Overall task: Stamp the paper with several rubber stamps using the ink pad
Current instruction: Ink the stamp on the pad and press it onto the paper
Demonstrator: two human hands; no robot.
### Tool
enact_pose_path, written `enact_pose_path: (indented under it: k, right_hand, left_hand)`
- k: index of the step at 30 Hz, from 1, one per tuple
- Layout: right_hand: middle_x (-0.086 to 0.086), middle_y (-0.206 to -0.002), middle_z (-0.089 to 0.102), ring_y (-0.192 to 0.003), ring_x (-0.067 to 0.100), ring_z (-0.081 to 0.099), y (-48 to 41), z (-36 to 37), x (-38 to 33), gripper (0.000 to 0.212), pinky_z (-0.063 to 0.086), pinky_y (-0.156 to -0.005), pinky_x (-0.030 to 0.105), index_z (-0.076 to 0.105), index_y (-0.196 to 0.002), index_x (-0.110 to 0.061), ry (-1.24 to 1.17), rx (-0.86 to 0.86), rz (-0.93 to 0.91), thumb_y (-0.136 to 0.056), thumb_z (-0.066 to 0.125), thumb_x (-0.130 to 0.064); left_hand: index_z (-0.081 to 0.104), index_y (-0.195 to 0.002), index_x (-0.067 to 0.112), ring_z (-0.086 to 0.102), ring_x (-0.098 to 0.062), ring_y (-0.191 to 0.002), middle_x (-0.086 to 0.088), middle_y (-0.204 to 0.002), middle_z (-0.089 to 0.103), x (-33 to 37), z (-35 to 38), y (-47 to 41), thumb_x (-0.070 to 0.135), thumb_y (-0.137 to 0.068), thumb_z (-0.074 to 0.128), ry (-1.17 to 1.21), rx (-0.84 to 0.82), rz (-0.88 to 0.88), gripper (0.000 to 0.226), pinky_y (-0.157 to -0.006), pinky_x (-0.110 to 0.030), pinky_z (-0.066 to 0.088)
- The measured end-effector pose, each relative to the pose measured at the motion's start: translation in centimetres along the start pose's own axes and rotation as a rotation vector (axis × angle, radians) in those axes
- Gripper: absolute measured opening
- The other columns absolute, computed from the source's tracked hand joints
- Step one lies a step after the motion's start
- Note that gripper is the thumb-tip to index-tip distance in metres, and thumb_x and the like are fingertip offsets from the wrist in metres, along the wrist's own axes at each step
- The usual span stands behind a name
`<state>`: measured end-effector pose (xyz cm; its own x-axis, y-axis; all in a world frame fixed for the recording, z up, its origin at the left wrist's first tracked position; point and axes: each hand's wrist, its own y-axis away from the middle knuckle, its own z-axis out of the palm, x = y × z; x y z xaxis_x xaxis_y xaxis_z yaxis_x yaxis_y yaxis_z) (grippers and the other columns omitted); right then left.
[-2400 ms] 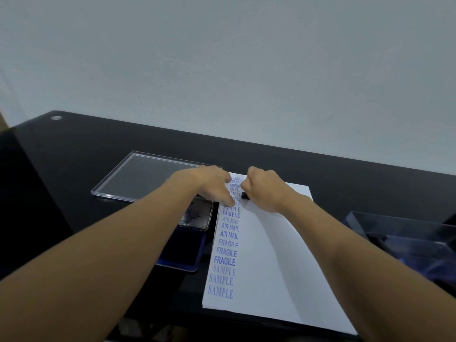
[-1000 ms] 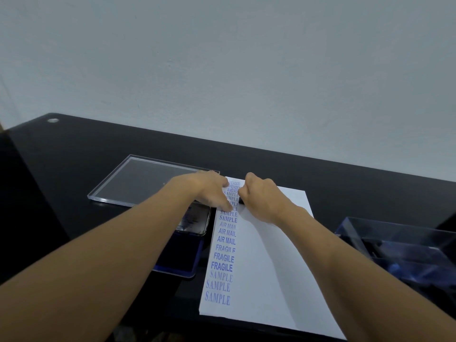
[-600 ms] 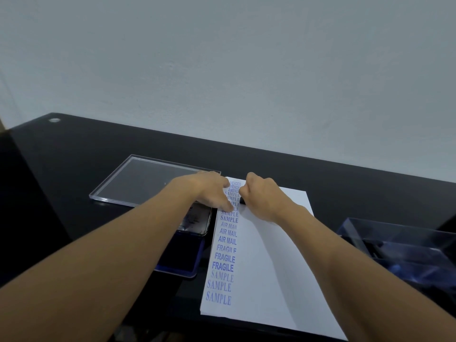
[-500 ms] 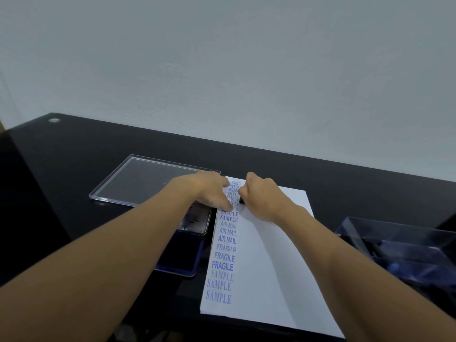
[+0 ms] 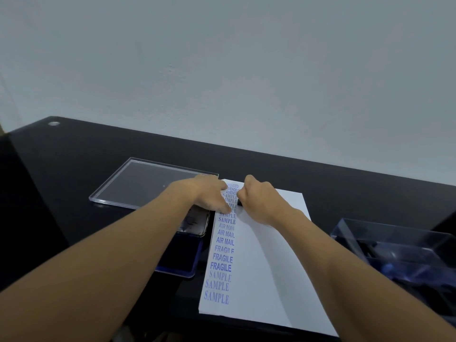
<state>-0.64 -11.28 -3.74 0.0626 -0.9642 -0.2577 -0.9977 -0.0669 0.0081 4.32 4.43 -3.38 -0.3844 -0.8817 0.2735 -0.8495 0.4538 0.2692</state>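
A white paper (image 5: 266, 262) lies on the black table, with a column of blue prints down its left side: SAMPLE, FRAGILE, AIR MAIL, AMENDED. My right hand (image 5: 259, 198) grips a small dark rubber stamp (image 5: 239, 203), mostly hidden under the fingers, held down on the paper near the column's top. My left hand (image 5: 209, 193) rests on the paper's left edge, fingers extended onto the prints. The open blue ink pad (image 5: 181, 255) sits left of the paper, partly under my left forearm.
A clear plastic lid (image 5: 148, 183) lies at the back left. A clear box (image 5: 399, 257) with dark stamps inside stands at the right. The table's far edge meets a pale wall.
Both hands have stayed on the same spot near the top of the paper. Only the camera view has shifted slightly.
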Motion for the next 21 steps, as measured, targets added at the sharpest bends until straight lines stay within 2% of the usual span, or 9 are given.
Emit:
enact_pose_path:
  k: [2,4,7,10,14,16,21]
  right_hand:
    - [0.003,-0.075,0.045,-0.064,0.023,0.044,0.2,-0.7,-0.1,0.022,0.032,-0.053,0.029,0.037,-0.083,-0.012,-0.06,-0.013,0.018,-0.103,0.042,-0.021]
    - [0.006,-0.08,0.052,-0.066,0.024,0.047,0.1,-1.6,0.1,0.022,0.037,-0.057,0.035,0.041,-0.081,-0.012,-0.151,0.047,0.055,-0.101,0.04,-0.022]
    - [0.007,-0.088,0.059,-0.071,0.022,0.049,0.1,-3.6,0.8,0.023,0.037,-0.057,0.032,0.051,-0.089,-0.007,-0.335,0.254,0.127,-0.098,0.039,-0.026]
    - [0.001,-0.087,0.056,-0.069,0.016,0.045,0.5,-5.6,1.3,0.023,0.037,-0.056,0.028,0.052,-0.101,-0.008,-0.474,0.299,0.15,-0.099,0.038,-0.026]
    - [0.002,-0.083,0.049,-0.066,0.015,0.041,1.0,-6.7,2.0,0.023,0.035,-0.054,0.027,0.046,-0.108,-0.005,-0.494,0.3,0.14,-0.1,0.039,-0.026]
    - [0.002,-0.081,0.047,-0.064,0.015,0.04,1.4,-6.9,2.4,0.02,0.035,-0.054,0.028,0.045,-0.104,-0.007,-0.472,0.28,0.133,-0.1,0.04,-0.026]
    - [0.0,-0.087,0.055,-0.07,0.015,0.046,2.0,-6.9,3.0,0.02,0.038,-0.059,0.028,0.052,-0.102,-0.009,-0.433,0.279,0.119,-0.098,0.043,-0.026]
  left_hand:
    - [0.048,-0.142,0.017,0.044,-0.026,-0.132,-0.004,-0.145,0.046,0.1,0.0,0.1,0.051,-0.086,0.066,0.002,0.001,-0.002,0.067,-0.108,-0.043,0.042]
    - [0.046,-0.145,0.019,0.039,-0.027,-0.137,-0.004,-0.151,0.04,0.1,-0.1,0.3,0.05,-0.087,0.066,0.007,0.011,-0.001,0.069,-0.111,-0.043,0.039]
    - [0.043,-0.149,0.02,0.036,-0.026,-0.141,-0.002,-0.155,0.038,0.1,0.0,0.5,0.049,-0.087,0.067,0.044,0.039,0.008,0.072,-0.113,-0.041,0.037]
    - [0.041,-0.15,0.023,0.037,-0.025,-0.141,0.002,-0.153,0.041,0.0,0.2,0.7,0.049,-0.082,0.068,0.088,0.137,0.006,0.078,-0.112,-0.044,0.039]
    - [0.054,-0.137,0.021,0.05,-0.022,-0.128,0.002,-0.136,0.056,0.0,-0.2,1.5,0.038,-0.09,0.059,0.245,0.332,-0.015,0.05,-0.104,-0.041,0.046]
    - [0.051,-0.139,0.019,0.049,-0.021,-0.129,0.0,-0.141,0.053,-0.1,-0.4,2.1,0.031,-0.096,0.055,0.289,0.391,-0.039,0.046,-0.104,-0.037,0.043]
    - [0.046,-0.145,0.016,0.042,-0.021,-0.137,-0.002,-0.15,0.046,-1.0,-0.8,3.6,0.027,-0.099,0.051,0.281,0.389,-0.063,0.048,-0.11,-0.036,0.036]
